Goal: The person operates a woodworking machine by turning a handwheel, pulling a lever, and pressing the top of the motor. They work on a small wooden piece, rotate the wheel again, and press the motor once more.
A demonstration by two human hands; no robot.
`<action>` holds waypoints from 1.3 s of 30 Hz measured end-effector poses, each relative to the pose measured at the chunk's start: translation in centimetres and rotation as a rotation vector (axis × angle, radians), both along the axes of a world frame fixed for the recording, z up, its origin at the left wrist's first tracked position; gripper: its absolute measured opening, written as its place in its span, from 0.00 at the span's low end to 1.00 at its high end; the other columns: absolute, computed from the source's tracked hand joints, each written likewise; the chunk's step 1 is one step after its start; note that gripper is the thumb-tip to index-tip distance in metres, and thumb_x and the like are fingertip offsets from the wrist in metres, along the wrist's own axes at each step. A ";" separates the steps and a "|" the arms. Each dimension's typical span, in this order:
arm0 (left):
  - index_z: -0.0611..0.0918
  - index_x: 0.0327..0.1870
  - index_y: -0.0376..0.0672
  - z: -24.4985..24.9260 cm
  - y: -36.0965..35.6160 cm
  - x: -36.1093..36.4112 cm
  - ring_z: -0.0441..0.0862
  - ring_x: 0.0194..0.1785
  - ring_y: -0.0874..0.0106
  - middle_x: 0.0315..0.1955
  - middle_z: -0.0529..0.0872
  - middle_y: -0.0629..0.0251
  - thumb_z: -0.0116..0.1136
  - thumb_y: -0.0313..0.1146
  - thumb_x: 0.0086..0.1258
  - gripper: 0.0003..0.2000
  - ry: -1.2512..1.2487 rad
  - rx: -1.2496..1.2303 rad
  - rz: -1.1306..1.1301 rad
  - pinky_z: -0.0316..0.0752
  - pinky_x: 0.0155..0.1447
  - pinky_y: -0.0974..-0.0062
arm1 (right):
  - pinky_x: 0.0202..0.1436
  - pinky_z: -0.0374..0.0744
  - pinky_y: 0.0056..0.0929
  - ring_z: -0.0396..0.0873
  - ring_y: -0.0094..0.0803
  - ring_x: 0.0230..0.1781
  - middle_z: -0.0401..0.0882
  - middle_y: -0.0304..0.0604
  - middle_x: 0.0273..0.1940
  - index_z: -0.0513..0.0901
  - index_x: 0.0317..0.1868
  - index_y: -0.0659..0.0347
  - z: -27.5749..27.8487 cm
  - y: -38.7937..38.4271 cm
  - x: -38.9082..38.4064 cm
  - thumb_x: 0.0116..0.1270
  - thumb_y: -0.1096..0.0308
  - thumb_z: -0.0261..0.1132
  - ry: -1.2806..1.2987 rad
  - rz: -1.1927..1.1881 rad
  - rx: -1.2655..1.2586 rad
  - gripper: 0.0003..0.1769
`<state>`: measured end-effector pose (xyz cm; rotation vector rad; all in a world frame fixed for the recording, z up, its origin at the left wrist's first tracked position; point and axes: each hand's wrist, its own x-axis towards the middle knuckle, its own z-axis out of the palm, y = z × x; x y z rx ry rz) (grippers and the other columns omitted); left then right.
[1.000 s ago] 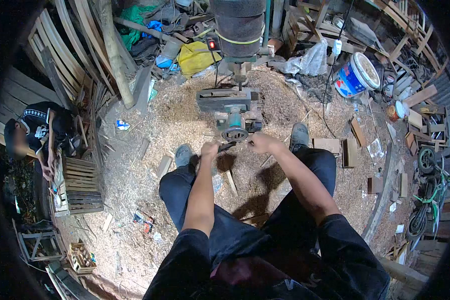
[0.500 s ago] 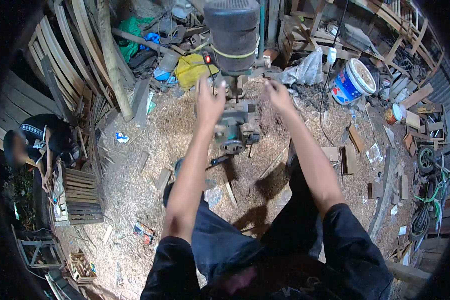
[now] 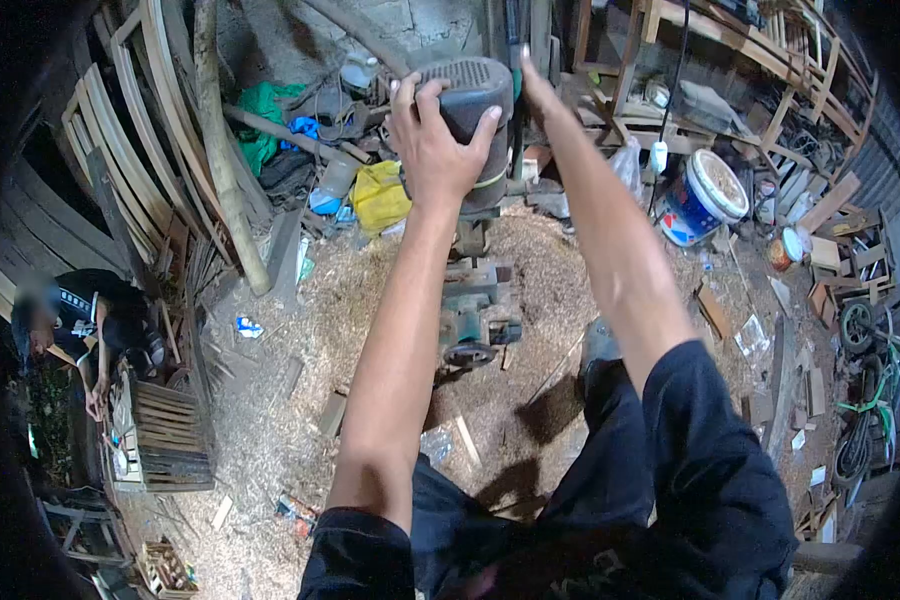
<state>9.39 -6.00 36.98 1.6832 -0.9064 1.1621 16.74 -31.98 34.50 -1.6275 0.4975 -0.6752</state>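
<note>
A drill press stands before me on a floor covered in sawdust. My left hand [image 3: 433, 140] grips the top of its dark motor housing [image 3: 480, 90], fingers spread over the casing. My right hand [image 3: 532, 85] reaches up behind the housing's right side; its fingers are mostly hidden, so what it touches is unclear. Below the motor sit the press's grey table and chuck [image 3: 473, 310]. My dark trousers and a grey shoe [image 3: 598, 345] show beneath my arms.
A person in a dark shirt [image 3: 80, 320] crouches at the left beside a slatted wooden crate [image 3: 165, 430]. A blue and white bucket [image 3: 705, 195] stands at the right. Curved wooden slats [image 3: 120, 130] lean at upper left. Wood offcuts litter the floor; a small wheeled toy [image 3: 865, 400] lies far right.
Both hands left the handle near the chuck and rose to the motor top. My left hand has closed over the housing. The view tilted upward.
</note>
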 end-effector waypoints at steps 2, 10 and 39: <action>0.72 0.57 0.40 -0.3 0.2 0.0 0.65 0.67 0.46 0.60 0.69 0.47 0.73 0.48 0.57 0.32 0.010 0.003 -0.012 0.61 0.70 0.50 | 0.67 0.66 0.38 0.70 0.46 0.64 0.75 0.59 0.60 0.74 0.62 0.74 5.3 0.3 0.1 0.67 0.25 0.46 -0.067 -0.015 0.018 0.52; 0.71 0.59 0.43 -0.6 0.3 0.4 0.64 0.68 0.49 0.62 0.68 0.51 0.71 0.52 0.57 0.34 0.015 0.027 0.027 0.59 0.69 0.48 | 0.54 0.72 0.37 0.75 0.39 0.50 0.80 0.51 0.50 0.80 0.54 0.66 12.8 3.2 -3.5 0.71 0.32 0.46 -0.186 0.043 0.203 0.41; 0.40 0.79 0.44 -2.9 3.4 -4.7 0.45 0.77 0.35 0.73 0.40 0.24 0.59 0.49 0.70 0.47 0.387 0.463 -0.076 0.50 0.74 0.39 | 0.20 0.58 0.24 0.62 0.18 0.15 0.68 0.29 0.15 0.76 0.17 0.61 8.1 12.6 -15.2 0.71 0.63 0.61 -0.575 0.036 -0.152 0.22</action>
